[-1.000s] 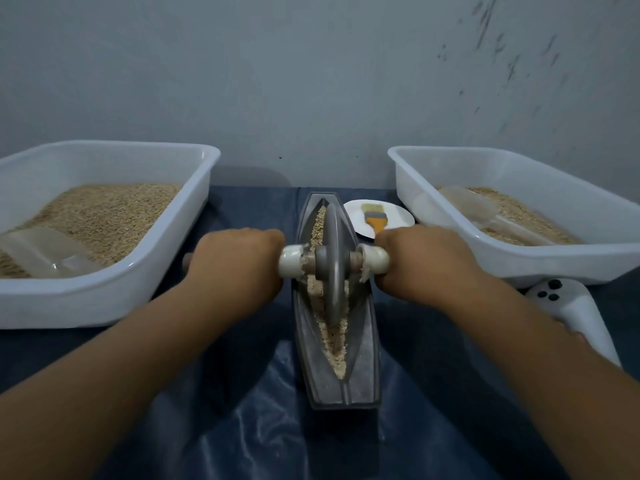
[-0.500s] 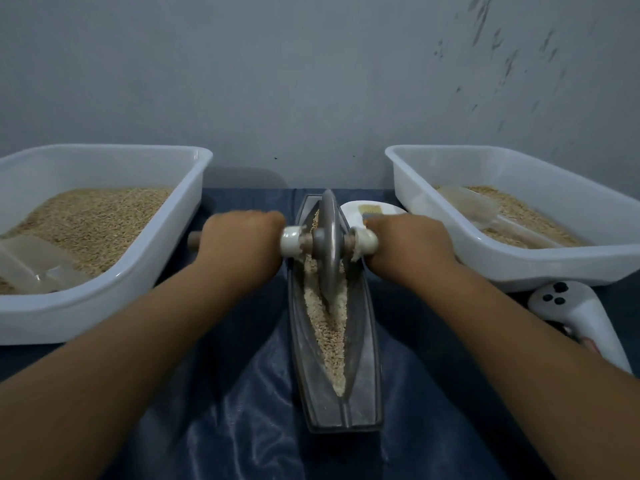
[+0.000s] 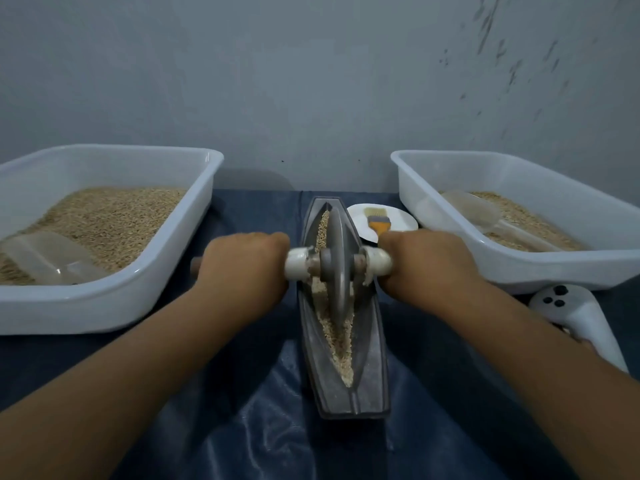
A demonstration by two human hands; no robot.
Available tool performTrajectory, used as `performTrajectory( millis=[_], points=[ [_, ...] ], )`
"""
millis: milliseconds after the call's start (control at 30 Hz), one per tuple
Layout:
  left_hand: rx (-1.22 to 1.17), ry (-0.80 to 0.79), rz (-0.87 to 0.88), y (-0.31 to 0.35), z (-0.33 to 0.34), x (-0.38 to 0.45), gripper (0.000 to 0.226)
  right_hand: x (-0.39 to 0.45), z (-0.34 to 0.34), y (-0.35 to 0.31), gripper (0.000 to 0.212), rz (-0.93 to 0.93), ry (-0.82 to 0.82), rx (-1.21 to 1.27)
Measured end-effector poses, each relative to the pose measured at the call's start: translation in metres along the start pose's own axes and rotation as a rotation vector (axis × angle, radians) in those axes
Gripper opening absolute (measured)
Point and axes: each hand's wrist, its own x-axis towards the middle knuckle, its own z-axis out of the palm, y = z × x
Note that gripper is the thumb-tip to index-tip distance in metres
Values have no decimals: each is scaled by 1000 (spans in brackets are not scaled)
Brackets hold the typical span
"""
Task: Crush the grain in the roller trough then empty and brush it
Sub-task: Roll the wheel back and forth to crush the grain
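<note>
Far left: white plastic tub point(image 3: 145, 289) sitting on the dark blue cloth point(image 3: 263, 427), filled with whole grain point(image 3: 110, 216); a clear scoop point(image 3: 48, 258) lies on the grain at the tub's near-left corner. Next over, left hand point(image 3: 247, 268) knuckles-up, fingers wrapped tight around the left end of the roller handle; the wooden tip of the handle point(image 3: 196, 267) pokes out past the hand on its outer side. Centre: grey boat-shaped roller trough point(image 3: 372, 368) runs lengthwise away from the camera, its near end closest to the person. Grey roller wheel point(image 3: 335, 268) stands upright on edge in the groove, roughly mid-trough, a bit toward the far half. Crushed grain point(image 3: 341, 344) lies in the groove both ahead of and behind the wheel, thickest in the near half. White collars on the axle flank the wheel on both sides. Right hand point(image 3: 427, 263) mirrors the left, fingers curled around the right handle end, thumb hidden. Behind it, a small white plate point(image 3: 401, 220) just beside the trough's far end carries an orange-handled brush point(image 3: 378, 221). Right: second white tub point(image 3: 519, 268) with a thinner layer of grain and another clear scoop point(image 3: 485, 216) lying in it. Far right, near edge: white controller point(image 3: 575, 317) with black buttons on the cloth, just in front of that tub.
</note>
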Motion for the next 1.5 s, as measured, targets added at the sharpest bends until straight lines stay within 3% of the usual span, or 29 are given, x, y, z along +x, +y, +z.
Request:
performTrajectory(
  millis=[100, 267, 367, 500, 633, 733, 833, 900, 1100, 1167, 1267, 1400, 1500],
  points=[
    [-37, -57, -6, 2, -19, -33, 29, -35, -28, -4, 26, -29, -73, -8],
    [-16, 21, 42, 1, -35, -56, 31, -56, -52, -6, 23, -32, -123, -50],
    [41, -21, 28, 3, -28, -38, 25, -40, -36, -4, 22, 26, -177, 9],
    [36, -25, -5, 0, -3, 9, 21, 5, 6, 2, 8, 92, -46, 27],
    [17, -7, -38, -9, 14, 55, 23, 60, 23, 10, 7, 90, 64, -10],
    [15, 28, -54, -12, 19, 71, 19, 79, 24, 14, 24, 80, 98, -36],
    [23, 36, -34, -11, 21, 66, 21, 73, 28, 15, 18, 69, 117, -35],
    [19, 4, -17, -10, 19, 54, 25, 58, 27, 12, 9, 73, 99, -33],
    [-43, -123, 3, 0, -13, -8, 24, -13, -9, 1, 19, 37, -79, -2],
    [-23, -78, 28, 2, -24, -33, 30, -38, -28, -1, 19, 22, -130, 6],
    [-33, 117, 130, 0, -32, -52, 41, -59, -48, -1, 21, 7, -157, -26],
    [25, -15, 59, 2, -26, -38, 32, -47, -39, 0, 18, 41, -202, 3],
    [37, 16, 36, -1, -6, -5, 21, -10, -8, 0, 13, 91, -138, 30]
  ],
)
